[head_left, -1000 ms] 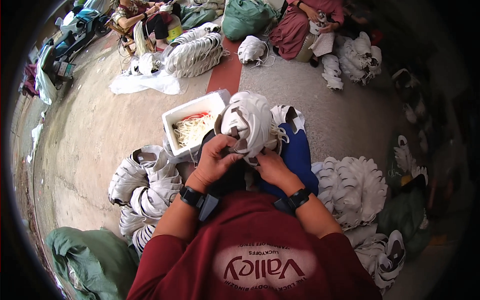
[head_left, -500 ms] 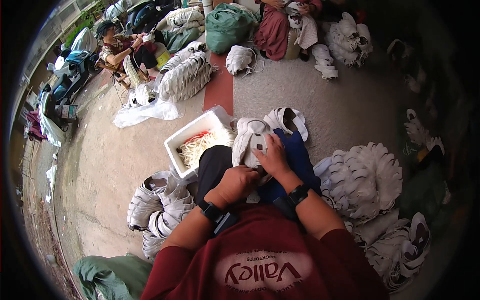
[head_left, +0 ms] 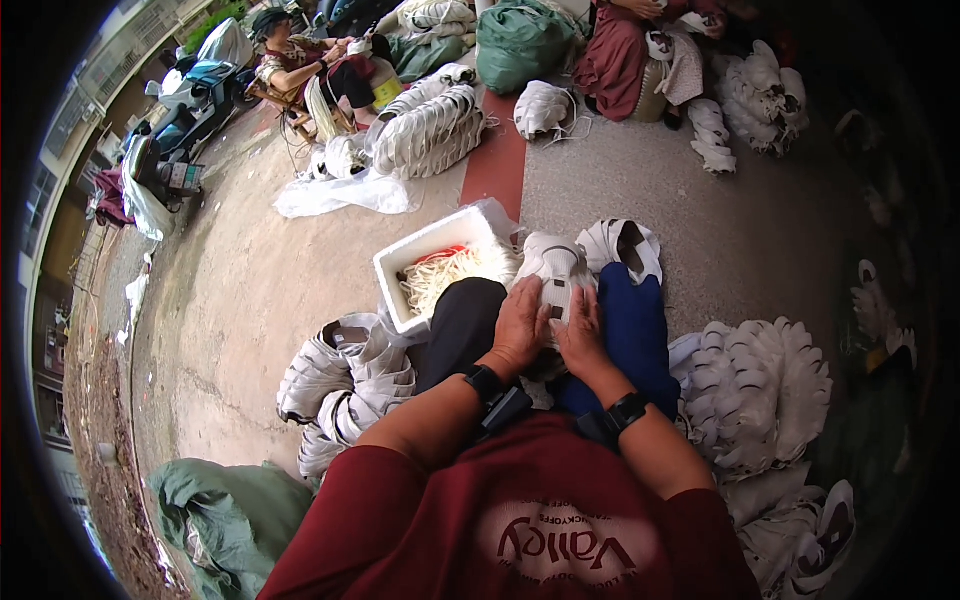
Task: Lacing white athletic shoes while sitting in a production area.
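Note:
A white mesh shoe upper (head_left: 553,262) with small dark patches lies over my lap, its rounded end pointing away from me. My left hand (head_left: 520,322) presses along its left side, fingers stretched forward. On the opposite side my right hand (head_left: 582,332) lies with its fingers against the upper, so it is held between both palms. The near end is partly hidden by my hands. Just beyond my right knee rests another white upper (head_left: 648,250) with a dark opening. A white foam box (head_left: 388,283) left of the upper holds cream-coloured laces (head_left: 440,282) and something red.
Stacked white uppers stand to my left (head_left: 345,375) and in a larger pile to my right (head_left: 755,395). A green sack (head_left: 225,520) sits at the lower left. Two people sit farther off among more uppers, with parked scooters (head_left: 205,95) at the far left.
My left hand has opened from a closed grip at the near end and moved to the upper's left side. My right hand has slid nearer along the right side. The view has shifted.

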A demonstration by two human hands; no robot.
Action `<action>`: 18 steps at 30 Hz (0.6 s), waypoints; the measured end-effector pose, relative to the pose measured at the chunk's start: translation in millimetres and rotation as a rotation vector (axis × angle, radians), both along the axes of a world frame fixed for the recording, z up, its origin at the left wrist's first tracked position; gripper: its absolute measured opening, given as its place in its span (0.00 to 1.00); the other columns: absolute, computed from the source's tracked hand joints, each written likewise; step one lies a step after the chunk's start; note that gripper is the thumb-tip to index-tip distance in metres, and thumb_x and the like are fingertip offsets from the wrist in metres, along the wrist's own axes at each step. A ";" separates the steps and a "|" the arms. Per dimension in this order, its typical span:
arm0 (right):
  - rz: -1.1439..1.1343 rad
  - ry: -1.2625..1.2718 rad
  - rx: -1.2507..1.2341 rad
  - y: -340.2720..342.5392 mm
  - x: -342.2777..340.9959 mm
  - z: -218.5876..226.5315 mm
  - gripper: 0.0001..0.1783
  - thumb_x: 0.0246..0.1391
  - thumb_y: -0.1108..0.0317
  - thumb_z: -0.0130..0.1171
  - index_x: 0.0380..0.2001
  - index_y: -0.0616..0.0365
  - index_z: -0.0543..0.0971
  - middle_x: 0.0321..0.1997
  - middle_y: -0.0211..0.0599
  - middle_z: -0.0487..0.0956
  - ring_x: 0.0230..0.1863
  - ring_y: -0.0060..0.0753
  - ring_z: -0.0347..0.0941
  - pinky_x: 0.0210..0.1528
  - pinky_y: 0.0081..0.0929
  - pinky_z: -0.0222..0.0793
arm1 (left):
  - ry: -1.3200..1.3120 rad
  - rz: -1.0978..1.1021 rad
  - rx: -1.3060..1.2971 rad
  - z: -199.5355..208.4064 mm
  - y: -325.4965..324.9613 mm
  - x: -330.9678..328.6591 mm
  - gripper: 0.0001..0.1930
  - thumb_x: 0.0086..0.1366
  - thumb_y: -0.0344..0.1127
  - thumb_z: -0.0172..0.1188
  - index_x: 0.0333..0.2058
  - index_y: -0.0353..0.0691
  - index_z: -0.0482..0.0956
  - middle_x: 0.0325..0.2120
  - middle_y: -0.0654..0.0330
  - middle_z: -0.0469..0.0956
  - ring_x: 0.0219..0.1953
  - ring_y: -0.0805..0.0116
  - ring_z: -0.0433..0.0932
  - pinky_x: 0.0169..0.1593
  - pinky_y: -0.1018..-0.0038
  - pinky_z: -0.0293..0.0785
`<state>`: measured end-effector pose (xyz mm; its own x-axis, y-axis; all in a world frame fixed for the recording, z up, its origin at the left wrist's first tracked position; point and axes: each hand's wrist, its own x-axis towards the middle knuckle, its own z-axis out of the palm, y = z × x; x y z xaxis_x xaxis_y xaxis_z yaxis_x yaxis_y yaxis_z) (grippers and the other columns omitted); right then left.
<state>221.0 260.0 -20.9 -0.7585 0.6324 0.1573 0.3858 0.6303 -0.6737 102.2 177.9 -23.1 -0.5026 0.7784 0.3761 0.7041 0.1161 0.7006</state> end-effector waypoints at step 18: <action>-0.229 -0.162 0.057 49.2 43.1 27.2 0.22 0.49 0.70 0.56 0.47 0.65 0.68 0.55 0.53 0.63 0.56 0.54 0.60 0.57 0.42 0.56 | -0.466 0.043 -0.480 -122.2 -74.0 -194.4 0.21 0.51 0.28 0.57 0.47 0.36 0.73 0.51 0.48 0.69 0.55 0.53 0.66 0.58 0.69 0.61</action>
